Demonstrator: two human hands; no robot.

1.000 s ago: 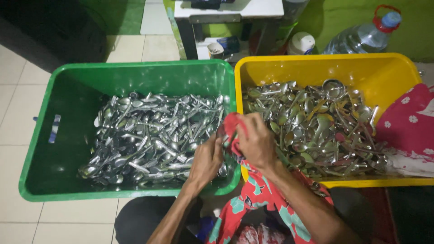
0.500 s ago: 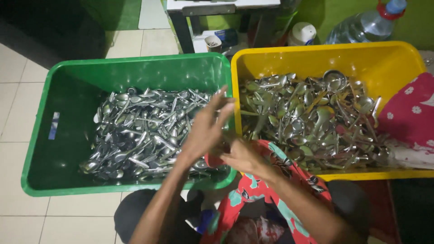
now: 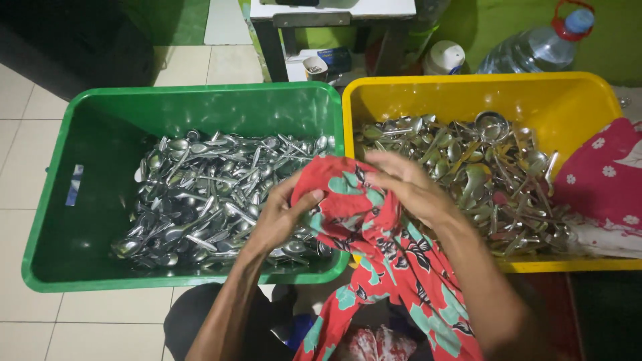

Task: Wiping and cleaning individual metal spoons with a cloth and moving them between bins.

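Note:
My left hand grips the upper end of a red floral cloth that hangs down toward my lap. My right hand presses on the same cloth from the right, its fingers curled over the fabric. Both hands hover over the seam between a green tub and a yellow tub. A heap of metal spoons fills the green tub. Another heap of spoons and ladles lies in the yellow tub. Whether a spoon is inside the cloth is hidden.
A second red cloth with white flowers drapes over the yellow tub's right rim. Behind the tubs stand a large water bottle, a white jar, a cup and a table's legs. The floor is pale tile.
My left hand, stretched open over the green tub half a second ago, has come back and closed on the cloth. Both hands now bunch it together at the tubs' seam.

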